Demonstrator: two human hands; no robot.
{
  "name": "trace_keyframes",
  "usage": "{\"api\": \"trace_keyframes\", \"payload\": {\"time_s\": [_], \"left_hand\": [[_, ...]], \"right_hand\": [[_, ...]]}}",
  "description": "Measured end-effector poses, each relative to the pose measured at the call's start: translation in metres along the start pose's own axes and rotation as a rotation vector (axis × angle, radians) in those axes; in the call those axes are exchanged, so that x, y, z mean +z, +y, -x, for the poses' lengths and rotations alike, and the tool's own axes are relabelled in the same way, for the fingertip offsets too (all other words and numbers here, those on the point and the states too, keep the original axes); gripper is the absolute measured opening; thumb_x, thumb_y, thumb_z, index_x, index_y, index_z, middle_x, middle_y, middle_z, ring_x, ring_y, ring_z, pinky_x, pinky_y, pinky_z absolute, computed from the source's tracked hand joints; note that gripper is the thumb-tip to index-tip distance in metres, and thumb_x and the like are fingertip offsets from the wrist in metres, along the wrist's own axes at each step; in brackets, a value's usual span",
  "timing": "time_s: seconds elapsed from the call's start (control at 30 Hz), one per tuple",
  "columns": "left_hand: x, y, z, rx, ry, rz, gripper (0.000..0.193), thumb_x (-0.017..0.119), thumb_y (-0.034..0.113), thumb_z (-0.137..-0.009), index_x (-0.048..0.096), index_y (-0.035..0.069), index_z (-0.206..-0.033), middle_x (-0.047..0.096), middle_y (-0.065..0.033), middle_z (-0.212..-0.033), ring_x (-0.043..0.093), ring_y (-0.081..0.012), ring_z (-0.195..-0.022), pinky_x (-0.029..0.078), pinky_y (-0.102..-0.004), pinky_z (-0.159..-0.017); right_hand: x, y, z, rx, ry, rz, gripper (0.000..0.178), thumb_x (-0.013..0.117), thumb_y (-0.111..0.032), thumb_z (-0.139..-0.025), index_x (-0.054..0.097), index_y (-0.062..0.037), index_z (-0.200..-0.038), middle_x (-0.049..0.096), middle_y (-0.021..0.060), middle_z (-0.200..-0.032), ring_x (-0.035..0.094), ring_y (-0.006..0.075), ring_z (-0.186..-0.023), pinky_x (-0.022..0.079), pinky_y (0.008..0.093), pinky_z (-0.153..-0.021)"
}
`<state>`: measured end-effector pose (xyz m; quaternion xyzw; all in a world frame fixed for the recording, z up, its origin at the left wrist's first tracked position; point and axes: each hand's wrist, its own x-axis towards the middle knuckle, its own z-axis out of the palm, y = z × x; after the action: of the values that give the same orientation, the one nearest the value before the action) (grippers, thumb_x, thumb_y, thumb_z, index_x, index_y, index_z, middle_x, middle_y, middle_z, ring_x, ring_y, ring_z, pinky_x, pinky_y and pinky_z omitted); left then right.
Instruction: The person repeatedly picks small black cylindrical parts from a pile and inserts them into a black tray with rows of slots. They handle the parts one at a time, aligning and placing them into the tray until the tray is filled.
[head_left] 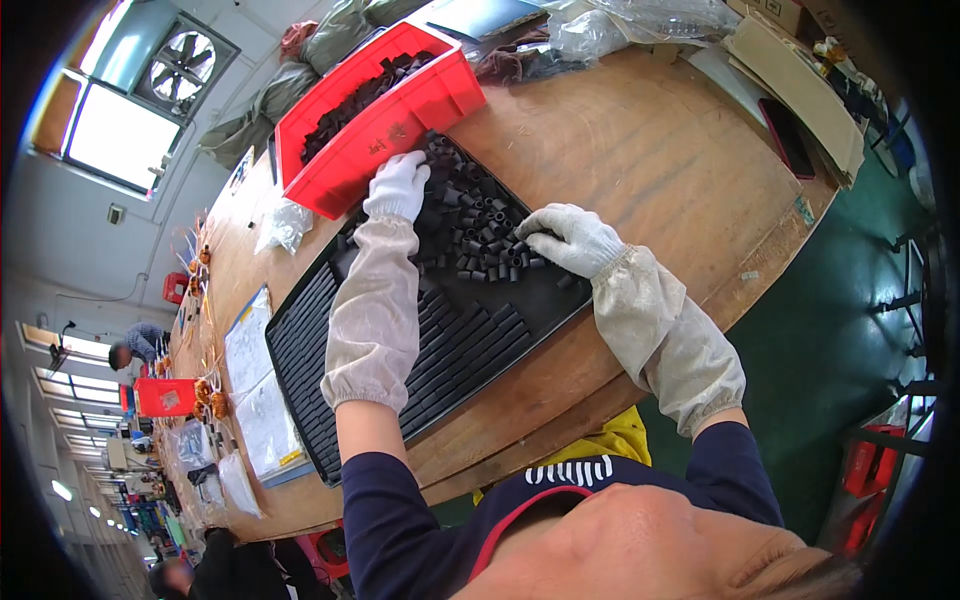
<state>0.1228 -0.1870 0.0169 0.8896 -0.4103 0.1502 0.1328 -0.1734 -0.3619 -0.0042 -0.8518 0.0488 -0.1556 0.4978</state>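
My left hand, in a white glove, rests at the far side of a black tray, against the lower wall of a red plastic bin. Its fingers are partly spread beside short black tubes heaped loose in the tray. My right hand, gloved too, is over the tray's right edge, fingers curved and thumb apart, at the border of the heap. No tube shows in either hand. Neat slanting rows of black tubes fill the tray's near and left part, partly hidden by my left sleeve.
The red bin holds more black pieces. Papers lie left of the tray on the wooden table. Plastic bags and cardboard sit at the far side, with a dark phone-like slab. Other people are at the far left.
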Motion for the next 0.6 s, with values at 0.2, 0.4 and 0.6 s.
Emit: {"api": "trace_keyframes", "payload": {"time_s": [0.2, 0.4, 0.6], "left_hand": [[0.004, -0.015, -0.006, 0.143, 0.239, 0.164, 0.027, 0.068, 0.008, -0.091, 0.075, 0.017, -0.115, 0.074, -0.0112, -0.111, 0.07, -0.035, -0.104, 0.058, -0.0444, -0.092], [-0.025, 0.001, 0.006, -0.321, 0.265, 1.107, 0.023, 0.063, 0.004, -0.102, 0.074, 0.006, -0.122, 0.074, -0.0137, -0.111, 0.072, -0.0248, -0.101, 0.063, -0.0368, -0.086], [-0.047, 0.017, 0.091, -0.322, -0.276, 2.426, 0.034, 0.058, 0.013, -0.107, 0.062, 0.003, -0.139, 0.066, -0.0153, -0.134, 0.067, -0.0317, -0.115, 0.06, -0.0405, -0.091]], "right_hand": [[0.004, 0.005, -0.003, -0.01, 0.009, -0.011, 0.022, 0.069, -0.02, -0.094, 0.077, -0.0116, -0.112, 0.074, 0.0118, -0.113, 0.069, 0.033, -0.112, 0.054, 0.0421, -0.1], [0.008, 0.006, -0.005, -0.023, 0.026, -0.014, 0.021, 0.069, -0.02, -0.094, 0.077, -0.0124, -0.111, 0.074, 0.0107, -0.112, 0.069, 0.0316, -0.112, 0.054, 0.0413, -0.1], [0.008, 0.005, -0.002, 0.044, 0.051, -0.11, 0.02, 0.069, -0.015, -0.095, 0.077, -0.0083, -0.112, 0.076, 0.0109, -0.11, 0.072, 0.0242, -0.108, 0.056, 0.036, -0.097]]}}
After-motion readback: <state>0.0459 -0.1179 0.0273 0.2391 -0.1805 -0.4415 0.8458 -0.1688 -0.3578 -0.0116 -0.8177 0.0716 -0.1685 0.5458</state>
